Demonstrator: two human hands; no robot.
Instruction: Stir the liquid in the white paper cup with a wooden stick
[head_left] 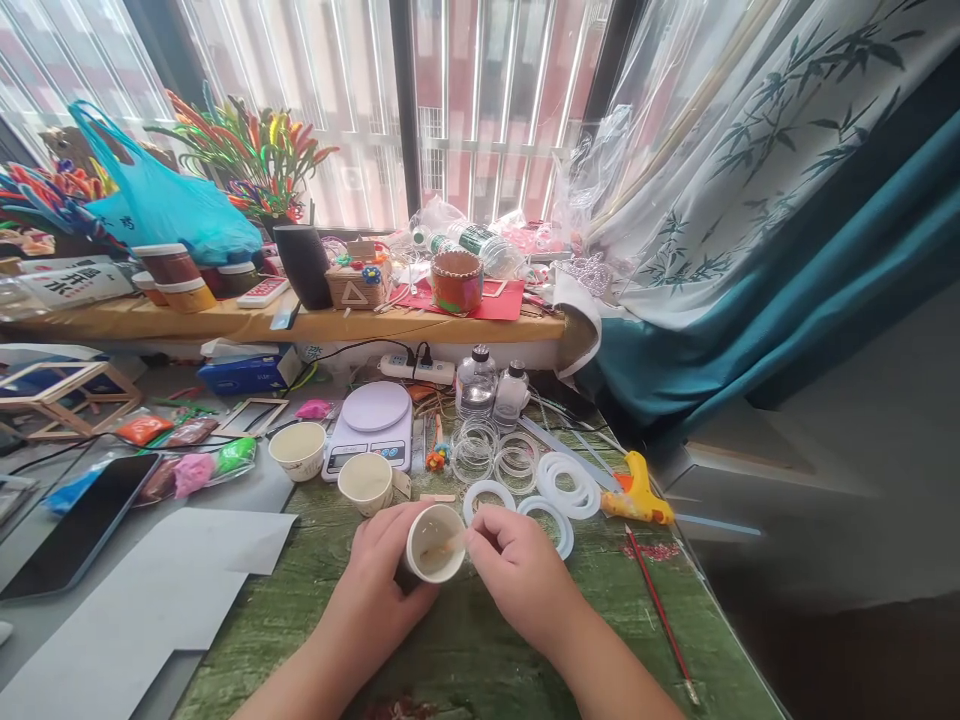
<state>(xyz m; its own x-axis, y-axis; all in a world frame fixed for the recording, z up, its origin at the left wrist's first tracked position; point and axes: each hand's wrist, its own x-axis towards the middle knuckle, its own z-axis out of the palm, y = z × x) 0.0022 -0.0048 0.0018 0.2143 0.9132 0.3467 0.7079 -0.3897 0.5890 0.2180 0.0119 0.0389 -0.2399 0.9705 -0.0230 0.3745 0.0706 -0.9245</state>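
Holds paper cup (427, 530) in left hand (382, 565), with grip curled snugly around its side and mouth tilted toward camera; unclear whether base touches green desk (472, 645). Pinches thin stick (452, 544) in right hand (521, 575), with grip closed at cup's right rim, stick end inside. Just beyond: second cup (365, 485), scale (369, 430). Farther right: white rings (546, 485), glue gun (639, 490).

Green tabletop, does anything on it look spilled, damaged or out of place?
Yes: reddish specks beside the red pencil, plus a reddish patch at the picture's bottom edge. They break up the green tabletop, but I can't tell whether they're spills or wear.
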